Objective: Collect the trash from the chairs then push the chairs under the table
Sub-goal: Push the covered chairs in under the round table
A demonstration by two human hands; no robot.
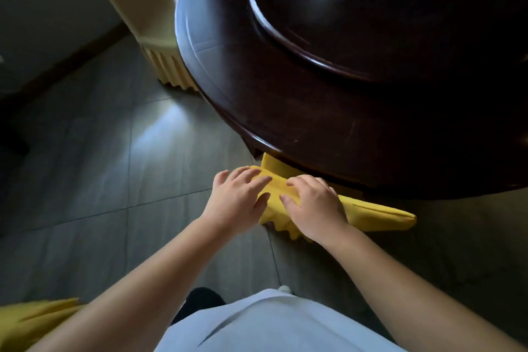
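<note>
A chair in a yellow cloth cover stands against the rim of the dark round table, its seat hidden under the tabletop. Only the top of its back shows. My left hand rests on the left part of that chair back with fingers spread and straight. My right hand lies beside it on the same chair back, fingers loosely bent over the cloth. No trash shows on this chair.
A second covered chair, pale yellow, stands at the table's far left edge. Part of another yellow cover shows at the bottom left. A raised round turntable sits on the table. Grey tiled floor spreads to the left.
</note>
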